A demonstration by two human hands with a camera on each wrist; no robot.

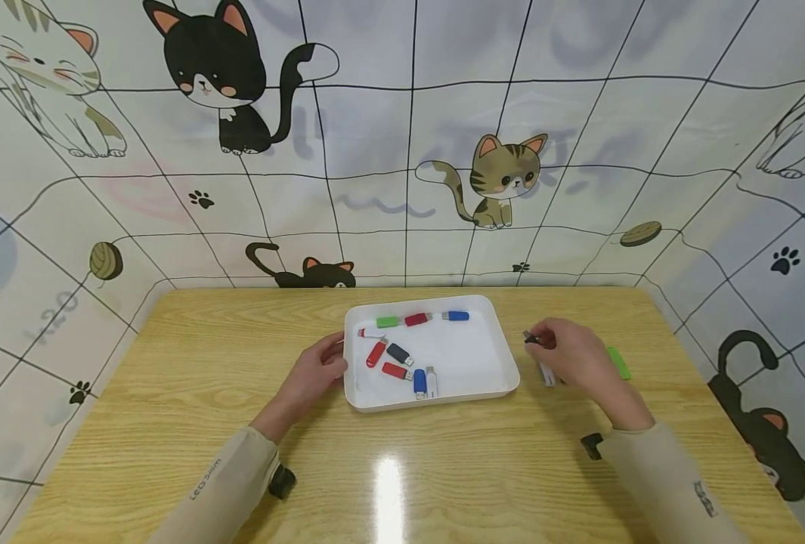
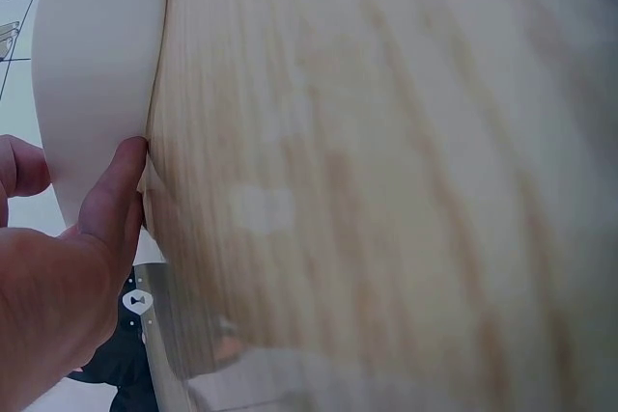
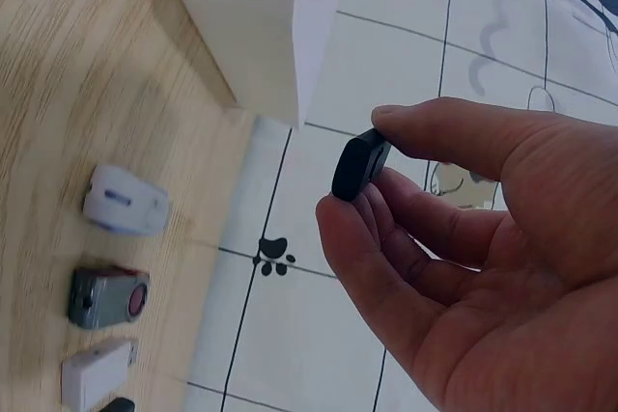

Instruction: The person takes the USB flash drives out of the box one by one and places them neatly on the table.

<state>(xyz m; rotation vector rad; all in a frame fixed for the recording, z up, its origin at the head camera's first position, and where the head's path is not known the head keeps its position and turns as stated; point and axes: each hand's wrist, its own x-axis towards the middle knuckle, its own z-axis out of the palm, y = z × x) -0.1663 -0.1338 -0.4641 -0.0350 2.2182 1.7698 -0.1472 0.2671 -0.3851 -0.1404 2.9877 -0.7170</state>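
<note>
My left hand (image 1: 312, 375) rests against the left side of a white tray (image 1: 500, 341), its fingers and thumb at the outer wall. In the left wrist view its thumb touches that wall (image 2: 101, 65). Just beyond the tray's right side, my right hand (image 1: 574, 353) pinches a black USB flash drive (image 3: 359, 165) between thumb and fingertips, raised off the table. Several flash drives lie in the tray, among them a green one (image 1: 388, 322), a blue one (image 1: 456, 316), a dark one (image 1: 398, 353) and a white one (image 1: 431, 381).
Under and beside my right hand more drives lie on the wooden table (image 1: 225, 347): a white one (image 3: 126, 202), a grey one (image 3: 108, 297) and another white one (image 3: 97, 374). A green one (image 1: 618, 363) is right of the hand. A cat-printed cloth (image 1: 375, 151) hangs behind the table.
</note>
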